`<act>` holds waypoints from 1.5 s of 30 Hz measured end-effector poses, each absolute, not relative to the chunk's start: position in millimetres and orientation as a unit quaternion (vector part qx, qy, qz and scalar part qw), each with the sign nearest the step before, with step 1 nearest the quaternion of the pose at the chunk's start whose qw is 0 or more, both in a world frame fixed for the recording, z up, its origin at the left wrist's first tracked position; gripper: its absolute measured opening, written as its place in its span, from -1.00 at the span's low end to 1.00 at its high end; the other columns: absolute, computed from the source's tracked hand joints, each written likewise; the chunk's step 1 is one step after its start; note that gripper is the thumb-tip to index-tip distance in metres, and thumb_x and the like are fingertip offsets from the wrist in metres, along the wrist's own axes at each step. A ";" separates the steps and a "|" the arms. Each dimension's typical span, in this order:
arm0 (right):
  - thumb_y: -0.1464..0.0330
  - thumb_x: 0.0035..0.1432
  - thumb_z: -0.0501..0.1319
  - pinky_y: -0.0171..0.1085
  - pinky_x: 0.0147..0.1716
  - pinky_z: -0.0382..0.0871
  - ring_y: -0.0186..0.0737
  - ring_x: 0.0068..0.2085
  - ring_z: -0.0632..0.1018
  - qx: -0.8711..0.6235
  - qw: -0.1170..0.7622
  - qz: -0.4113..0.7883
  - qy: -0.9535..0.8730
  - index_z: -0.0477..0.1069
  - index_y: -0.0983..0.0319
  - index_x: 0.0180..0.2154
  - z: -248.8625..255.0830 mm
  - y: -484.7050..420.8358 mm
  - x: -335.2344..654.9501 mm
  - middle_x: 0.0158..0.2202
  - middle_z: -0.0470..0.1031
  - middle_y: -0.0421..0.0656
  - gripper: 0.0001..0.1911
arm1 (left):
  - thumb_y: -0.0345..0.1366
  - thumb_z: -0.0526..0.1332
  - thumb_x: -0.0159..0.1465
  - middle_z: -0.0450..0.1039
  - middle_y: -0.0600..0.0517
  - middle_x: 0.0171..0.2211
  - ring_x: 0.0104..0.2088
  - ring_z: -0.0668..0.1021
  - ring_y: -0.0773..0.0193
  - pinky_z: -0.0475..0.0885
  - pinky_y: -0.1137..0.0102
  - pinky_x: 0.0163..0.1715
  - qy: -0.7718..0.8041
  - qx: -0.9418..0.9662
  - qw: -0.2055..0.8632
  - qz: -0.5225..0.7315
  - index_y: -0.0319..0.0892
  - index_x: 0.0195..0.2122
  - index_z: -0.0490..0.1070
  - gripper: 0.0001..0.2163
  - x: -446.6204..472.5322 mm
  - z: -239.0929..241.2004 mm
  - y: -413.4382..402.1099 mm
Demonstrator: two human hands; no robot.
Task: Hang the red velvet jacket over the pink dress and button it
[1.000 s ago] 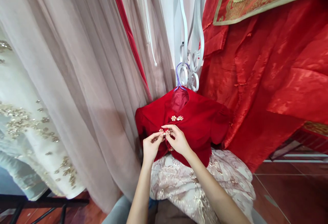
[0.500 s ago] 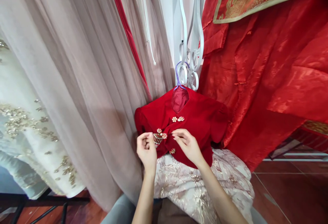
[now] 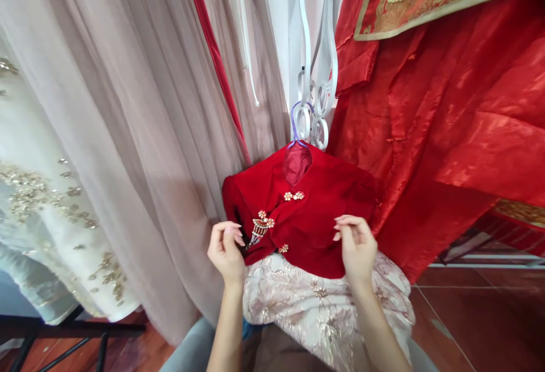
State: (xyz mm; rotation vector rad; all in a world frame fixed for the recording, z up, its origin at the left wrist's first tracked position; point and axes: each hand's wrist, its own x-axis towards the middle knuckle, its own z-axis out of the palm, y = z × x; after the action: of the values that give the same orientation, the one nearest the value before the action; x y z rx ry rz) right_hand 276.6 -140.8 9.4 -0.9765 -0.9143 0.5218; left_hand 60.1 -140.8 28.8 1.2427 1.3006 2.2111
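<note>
A short red velvet jacket (image 3: 315, 230) hangs on a purple hanger (image 3: 294, 125). Flower-shaped jewelled fasteners (image 3: 293, 196) run down its front, and a fan-shaped brooch with dangling beads (image 3: 260, 227) sits on its left side. My left hand (image 3: 227, 253) is by the jacket's left edge, beside the brooch, its fingers loosely bent and apart. Over the right half of the jacket is my right hand (image 3: 359, 247), fingers curled but apart, with nothing seen in them. Whether its fingertips touch the velvet I cannot tell. Below the jacket spreads a pale skirt with gold embroidery (image 3: 323, 309).
Sheer greyish-pink drapery (image 3: 140, 133) hangs at left, near a white dress with gold beading (image 3: 55, 201). Red satin garments (image 3: 426, 122) hang at right. A white scrolled metal stand (image 3: 321, 99) rises behind the hanger. Black metal legs (image 3: 102, 349) stand on the reddish tiled floor (image 3: 481, 309).
My hands have moved apart: the left away from the brooch to the left, the right from the jacket's middle to its right side. The brooch's dangling beads now show more fully.
</note>
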 end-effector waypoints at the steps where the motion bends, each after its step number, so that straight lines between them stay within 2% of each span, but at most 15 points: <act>1: 0.36 0.07 0.20 -0.38 -0.56 0.41 -0.37 -0.49 0.45 -0.452 0.717 0.271 -0.456 0.39 0.23 -0.41 1.6 -139.1 271.2 -0.39 0.44 -0.18 -0.93 | -0.24 0.11 0.21 0.30 0.13 -0.61 -0.64 0.34 0.44 0.27 0.54 -0.62 0.482 0.466 0.168 0.723 -0.20 -0.47 0.36 -0.82 61.1 22.6 -139.2; 4: 0.33 0.11 0.16 -0.30 -0.46 0.51 -0.24 -0.34 0.53 -0.457 0.584 0.365 -0.563 0.41 0.21 -0.35 -27.6 -134.9 250.3 -0.34 0.46 -0.13 -0.90 | -0.29 0.14 0.14 0.40 0.08 -0.55 -0.57 0.43 0.37 0.35 0.50 -0.56 0.562 0.556 0.241 0.564 -0.18 -0.47 0.38 -0.89 63.7 -6.3 -134.5; 5: 0.33 0.12 0.15 -0.28 -0.44 0.52 -0.20 -0.27 0.54 -0.458 0.560 0.372 -0.582 0.40 0.21 -0.32 -37.4 -134.2 242.1 -0.28 0.47 -0.10 -0.89 | -0.31 0.16 0.11 0.42 0.08 -0.52 -0.54 0.45 0.34 0.39 0.47 -0.51 0.579 0.570 0.236 0.533 -0.17 -0.44 0.39 -0.93 64.9 -18.4 -133.8; 8: 0.35 0.04 0.23 -0.21 -0.36 0.54 -0.16 -0.21 0.53 -0.473 0.533 0.344 -0.612 0.35 0.19 -0.25 -61.2 -133.3 218.2 -0.24 0.43 -0.10 -0.82 | -0.37 0.22 0.00 0.42 0.03 -0.37 -0.35 0.52 0.23 0.46 0.32 -0.27 0.598 0.586 0.165 0.522 -0.16 -0.37 0.36 -0.86 70.3 -53.4 -134.9; 10: 0.39 -0.01 0.27 -0.17 -0.31 0.54 -0.15 -0.23 0.52 -0.484 0.536 0.313 -0.617 0.31 0.18 -0.26 -71.4 -132.1 206.2 -0.27 0.41 -0.13 -0.77 | -0.37 0.22 0.01 0.40 -0.01 -0.31 -0.25 0.52 0.17 0.45 0.25 -0.18 0.598 0.592 0.135 0.523 -0.16 -0.32 0.36 -0.82 75.2 -70.1 -137.2; 14: 0.46 0.00 0.20 -0.20 -0.39 0.55 -0.17 -0.26 0.51 -0.491 0.566 0.280 -0.601 0.27 0.17 -0.31 -82.3 -125.7 196.1 -0.30 0.34 -0.15 -0.83 | -0.35 0.14 0.13 0.43 -0.02 -0.31 -0.28 0.53 0.18 0.45 0.25 -0.21 0.584 0.602 0.152 0.524 -0.15 -0.28 0.37 -0.87 82.2 -83.9 -139.2; 18: 0.48 -0.02 0.15 -0.30 -0.49 0.53 -0.19 -0.24 0.52 -0.475 0.569 0.314 -0.593 0.27 0.18 -0.27 -87.2 -119.2 194.9 -0.26 0.33 -0.13 -0.79 | -0.35 0.16 0.12 0.47 0.01 -0.35 -0.32 0.55 0.22 0.46 0.32 -0.23 0.550 0.623 0.226 0.509 -0.16 -0.30 0.40 -0.88 77.3 -87.7 -137.8; 21: 0.44 0.02 0.15 -0.37 -0.58 0.47 -0.21 -0.29 0.52 -0.462 0.553 0.344 -0.601 0.26 0.18 -0.29 -89.0 -117.3 194.2 -0.32 0.38 -0.15 -0.84 | -0.30 0.14 0.18 0.46 0.04 -0.37 -0.39 0.56 0.28 0.49 0.38 -0.33 0.555 0.564 0.288 0.540 -0.15 -0.32 0.36 -0.91 71.4 -92.4 -136.2; 23: 0.40 0.04 0.17 -0.38 -0.60 0.45 -0.23 -0.33 0.52 -0.460 0.549 0.342 -0.608 0.28 0.19 -0.31 -89.6 -117.4 193.9 -0.35 0.40 -0.15 -0.89 | -0.23 0.13 0.22 0.44 0.05 -0.32 -0.45 0.56 0.34 0.50 0.41 -0.41 0.564 0.496 0.307 0.584 -0.14 -0.25 0.30 -0.88 69.9 -95.1 -134.6; 27: 0.34 0.07 0.19 -0.35 -0.56 0.48 -0.23 -0.35 0.53 -0.465 0.558 0.326 -0.605 0.33 0.19 -0.34 -89.9 -119.8 195.1 -0.36 0.42 -0.14 -0.92 | -0.13 0.10 0.27 0.39 -0.04 -0.11 -0.45 0.55 0.38 0.53 0.42 -0.47 0.564 0.457 0.310 0.614 -0.11 -0.09 0.24 -0.75 70.6 -94.9 -130.5; 30: 0.31 0.12 0.18 -0.28 -0.45 0.54 -0.23 -0.34 0.54 -0.459 0.572 0.316 -0.602 0.36 0.19 -0.36 -90.1 -121.7 196.5 -0.35 0.43 -0.13 -0.91 | -0.03 0.06 0.28 0.43 -0.04 -0.17 -0.47 0.54 0.36 0.53 0.41 -0.45 0.564 0.468 0.339 0.590 -0.14 -0.09 0.27 -0.68 70.1 -91.0 -128.5; 33: 0.30 0.14 0.18 -0.25 -0.36 0.54 -0.24 -0.36 0.55 -0.451 0.581 0.312 -0.601 0.38 0.20 -0.37 -89.9 -122.9 197.3 -0.36 0.45 -0.13 -0.89 | 0.03 0.10 0.24 0.47 -0.05 -0.22 -0.47 0.54 0.35 0.52 0.41 -0.44 0.562 0.474 0.343 0.584 -0.17 -0.07 0.31 -0.60 68.4 -87.3 -128.3; 39: 0.34 0.12 0.18 -0.33 -0.55 0.39 -0.36 -0.57 0.42 -0.471 0.563 0.288 -0.615 0.39 0.21 -0.40 -85.7 -126.3 198.8 -0.38 0.44 -0.16 -0.91 | -0.02 0.21 0.18 0.45 -0.07 -0.21 -0.39 0.54 0.32 0.52 0.41 -0.37 0.539 0.469 0.324 0.620 -0.21 -0.20 0.40 -0.65 66.7 -85.8 -131.6; 45: 0.34 0.11 0.19 -0.36 -0.59 0.33 -0.36 -0.55 0.42 -0.455 0.534 0.347 -0.623 0.46 0.21 -0.35 -76.7 -131.6 209.9 -0.35 0.45 -0.15 -0.90 | -0.13 0.30 0.10 0.49 -0.03 -0.34 -0.34 0.55 0.30 0.50 0.43 -0.31 0.523 0.466 0.347 0.623 -0.21 -0.28 0.40 -0.72 66.5 -85.2 -133.8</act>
State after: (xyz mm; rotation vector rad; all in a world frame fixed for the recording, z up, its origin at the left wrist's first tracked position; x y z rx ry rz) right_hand 209.9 -131.6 -76.7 -1.0848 -1.4842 0.8274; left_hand 66.5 -133.8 -85.2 1.2080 1.3577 1.6173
